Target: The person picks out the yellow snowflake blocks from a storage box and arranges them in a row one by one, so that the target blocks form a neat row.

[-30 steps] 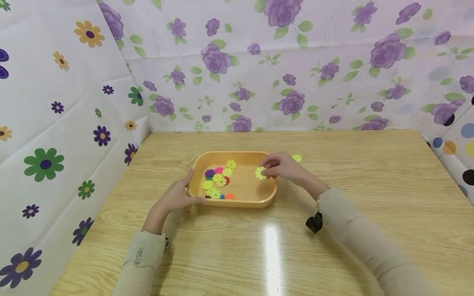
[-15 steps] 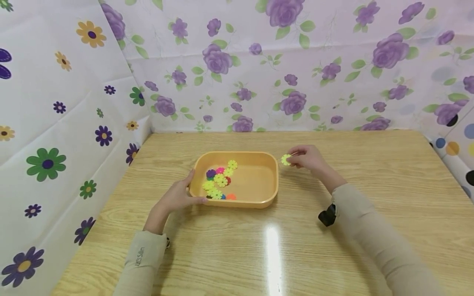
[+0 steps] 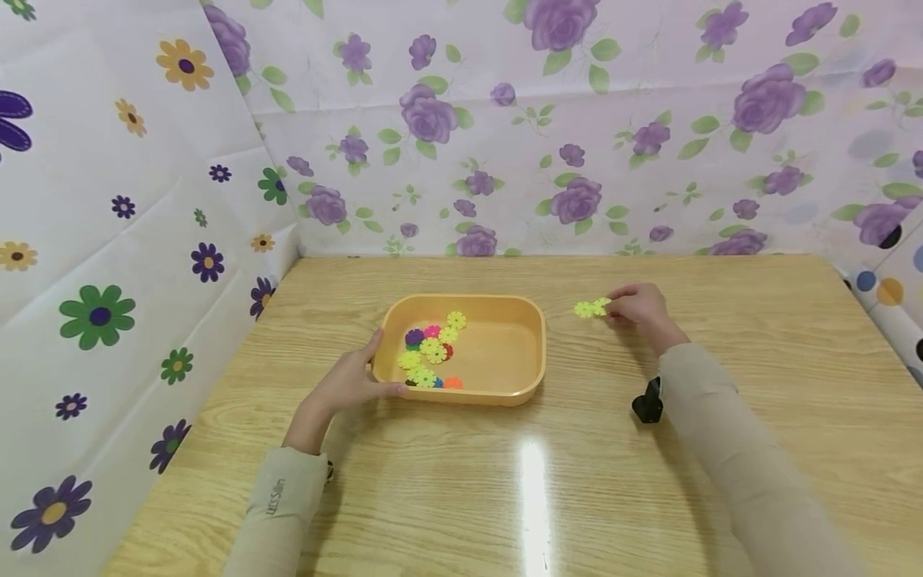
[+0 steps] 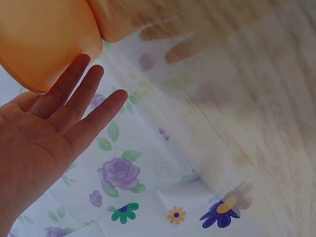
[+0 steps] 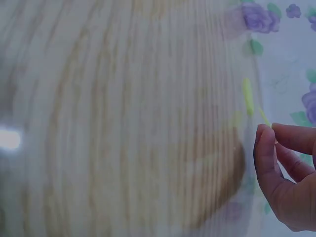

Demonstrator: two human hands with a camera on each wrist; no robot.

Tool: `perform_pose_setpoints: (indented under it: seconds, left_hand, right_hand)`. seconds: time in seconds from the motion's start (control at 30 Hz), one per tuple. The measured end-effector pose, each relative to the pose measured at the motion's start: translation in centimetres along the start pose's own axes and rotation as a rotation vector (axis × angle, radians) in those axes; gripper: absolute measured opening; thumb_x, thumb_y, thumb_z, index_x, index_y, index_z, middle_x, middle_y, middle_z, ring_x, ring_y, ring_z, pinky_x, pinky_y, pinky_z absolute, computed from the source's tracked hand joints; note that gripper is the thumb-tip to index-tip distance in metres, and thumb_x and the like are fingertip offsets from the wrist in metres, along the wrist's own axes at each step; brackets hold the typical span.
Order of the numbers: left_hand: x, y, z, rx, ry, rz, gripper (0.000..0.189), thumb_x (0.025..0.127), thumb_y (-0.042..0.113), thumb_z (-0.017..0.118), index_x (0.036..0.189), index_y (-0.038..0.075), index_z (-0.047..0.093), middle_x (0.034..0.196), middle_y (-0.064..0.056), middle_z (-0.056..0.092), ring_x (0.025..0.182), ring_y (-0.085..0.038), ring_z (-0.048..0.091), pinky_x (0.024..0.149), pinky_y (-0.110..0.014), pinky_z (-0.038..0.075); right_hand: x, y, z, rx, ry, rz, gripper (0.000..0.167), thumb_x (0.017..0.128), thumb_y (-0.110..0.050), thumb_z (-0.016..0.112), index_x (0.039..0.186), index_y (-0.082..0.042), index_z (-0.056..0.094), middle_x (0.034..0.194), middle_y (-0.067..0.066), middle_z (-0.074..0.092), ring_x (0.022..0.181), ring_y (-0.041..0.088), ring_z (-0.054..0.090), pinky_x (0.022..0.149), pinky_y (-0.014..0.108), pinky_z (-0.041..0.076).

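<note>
In the head view my left hand (image 3: pixel 349 378) touches the left end of an orange plastic bin (image 3: pixel 508 397), thumb along the front rim. The left wrist view shows its fingers (image 4: pixel 81 101) straight and spread against the bin's outside. Right of the bin, my right hand (image 3: pixel 638 308) pinches a yellow snowflake disc (image 3: pixel 602 306) between thumb and fingertips. Another yellow snowflake disc (image 3: pixel 582 309) lies just left of it; whether the two touch cannot be told. In the right wrist view the pinched disc (image 5: pixel 264 116) appears edge-on.
Several snowflake discs lie in the bin's left half, among them yellow discs (image 3: pixel 433 349), a purple disc (image 3: pixel 414 336) and an orange disc (image 3: pixel 453 383). The wooden table (image 3: pixel 447 481) backs onto a flowered cloth (image 3: pixel 505 160). A black wrist camera (image 3: pixel 649 403) hangs under my right sleeve.
My right hand has carried the pinched yellow disc out of the bin, over its right rim, to beside the other yellow disc on the table. My left hand has stayed at the bin.
</note>
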State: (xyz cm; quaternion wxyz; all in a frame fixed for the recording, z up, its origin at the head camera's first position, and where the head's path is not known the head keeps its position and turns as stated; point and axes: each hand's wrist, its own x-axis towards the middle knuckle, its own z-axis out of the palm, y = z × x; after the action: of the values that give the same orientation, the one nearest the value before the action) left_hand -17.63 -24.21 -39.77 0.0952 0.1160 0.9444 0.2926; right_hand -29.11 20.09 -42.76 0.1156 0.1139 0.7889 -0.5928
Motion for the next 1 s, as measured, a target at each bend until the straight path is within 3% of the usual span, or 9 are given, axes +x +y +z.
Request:
perform_pose_setpoints:
  seconds: [0.1, 0.37, 0.63, 0.8, 1.0]
  left_hand:
    - [0.1, 0.0, 0.1, -0.012, -0.002, 0.004, 0.113, 0.067, 0.051, 0.075, 0.144, -0.002, 0.011, 0.138, -0.025, 0.034, 0.12, -0.03, 0.042, 0.096, -0.045, 0.036]
    - [0.1, 0.1, 0.2, -0.025, -0.003, -0.004, 0.113, 0.068, 0.05, 0.075, 0.144, -0.001, 0.01, 0.139, -0.025, 0.034, 0.121, -0.031, 0.041, 0.096, -0.045, 0.035]
    - [0.0, 0.0, 0.2, -0.029, -0.006, -0.005, 0.113, 0.068, 0.05, 0.075, 0.144, -0.002, 0.009, 0.139, -0.026, 0.033, 0.123, -0.032, 0.038, 0.097, -0.045, 0.034]
    - [0.1, 0.0, 0.2, -0.027, -0.004, -0.007, 0.113, 0.068, 0.051, 0.075, 0.144, -0.001, 0.01, 0.139, -0.026, 0.033, 0.124, -0.033, 0.038, 0.098, -0.045, 0.034]
    - [0.0, 0.0, 0.1, -0.027, -0.001, -0.004, 0.113, 0.068, 0.05, 0.075, 0.144, -0.002, 0.01, 0.138, -0.027, 0.034, 0.123, -0.033, 0.039, 0.097, -0.045, 0.034]
  right_hand:
    - [0.0, 0.3, -0.3, -0.004, 0.023, 0.022, 0.037, 0.083, 0.003, 0.057, 0.118, 0.012, 0.051, 0.078, 0.007, 0.059, 0.061, 0.009, 0.061, 0.065, 0.027, 0.053]
    - [-1.0, -0.3, -0.3, -0.079, 0.056, -0.034, 0.036, 0.086, -0.003, 0.056, 0.121, 0.008, 0.053, 0.109, 0.023, 0.054, 0.064, 0.012, 0.062, 0.068, 0.032, 0.053]
    - [-2.7, -2.1, 1.4, -0.118, -0.002, -0.158, 0.035, 0.087, -0.004, 0.056, 0.119, 0.009, 0.054, 0.105, 0.024, 0.057, 0.063, 0.011, 0.062, 0.071, 0.035, 0.053]
    - [-3.6, -3.2, 3.0, -0.085, -0.043, -0.184, 0.034, 0.087, -0.006, 0.058, 0.118, 0.008, 0.055, 0.101, 0.02, 0.057, 0.068, 0.017, 0.063, 0.076, 0.041, 0.051]
    - [-4.7, -4.4, 5.3, -0.039, -0.087, -0.238, 0.031, 0.085, -0.004, 0.061, 0.115, 0.007, 0.057, 0.099, 0.022, 0.06, 0.072, 0.025, 0.064, 0.073, 0.042, 0.051]
